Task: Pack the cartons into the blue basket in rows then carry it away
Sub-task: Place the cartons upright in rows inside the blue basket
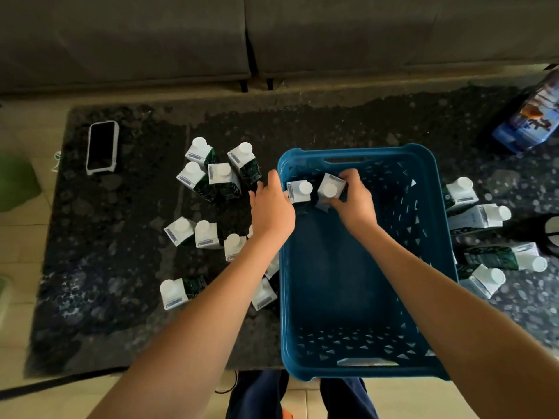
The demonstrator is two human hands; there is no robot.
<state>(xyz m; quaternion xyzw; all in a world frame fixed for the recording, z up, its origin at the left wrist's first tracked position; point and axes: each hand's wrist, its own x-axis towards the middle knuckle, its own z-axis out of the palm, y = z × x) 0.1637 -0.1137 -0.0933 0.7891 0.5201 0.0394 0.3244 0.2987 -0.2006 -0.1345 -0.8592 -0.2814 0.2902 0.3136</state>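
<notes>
Right hand's grip (352,196) is wrapped around a tilted carton (330,189) at the blue basket's (435,237) far end, while the left hand (272,204), fingers loosely curled, touches the upright carton (299,191) beside it; whether it holds it, one cannot tell. These small boxes look stiff and likely light, best taken by the flat sides below the cap. More cartons crowd the worktop (121,237) on both flanks; a phone (102,146) lies well clear.
</notes>
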